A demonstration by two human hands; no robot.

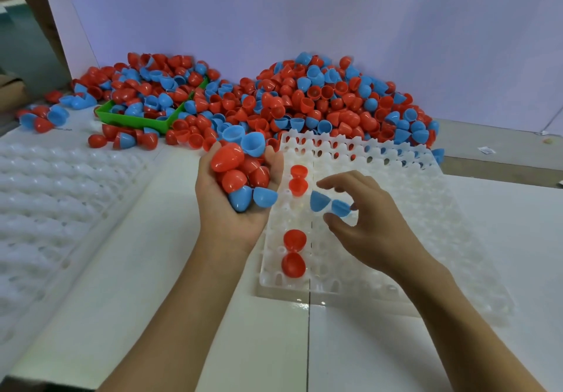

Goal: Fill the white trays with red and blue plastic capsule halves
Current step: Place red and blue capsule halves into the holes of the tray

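- The left hand (234, 190) is cupped palm-up, fingers curled round a heap of red and blue capsule halves (240, 172), held just beside the left edge of the white tray (396, 208).
- The right hand (362, 224) hovers over the tray and pinches one blue half (340, 207) between thumb and fingertips; a second blue half (319, 200) sits touching it, whether seated or still in the grip I cannot tell.
- Four red halves (294, 239) already sit in the tray's left column, two near the far end and two near the close end; most pockets look unfilled.
- The halves are thin, glossy domes of hard plastic, each with an open rim. They likely weigh almost nothing, feel slick, and may nest into one another or roll off the dome.
- Best hold, I judge, is a light pinch across the rim or over the dome; squeezing hard could flex the shell.
- The tray is translucent white moulded plastic with rows of round pockets and a scalloped far edge, probably thin and bendy.
- A big loose pile of halves (320, 102) lies on the white table (182, 300) beyond the tray, spilling over a green bin (134, 118).
- More moulded white trays (61, 193) lie to the left.
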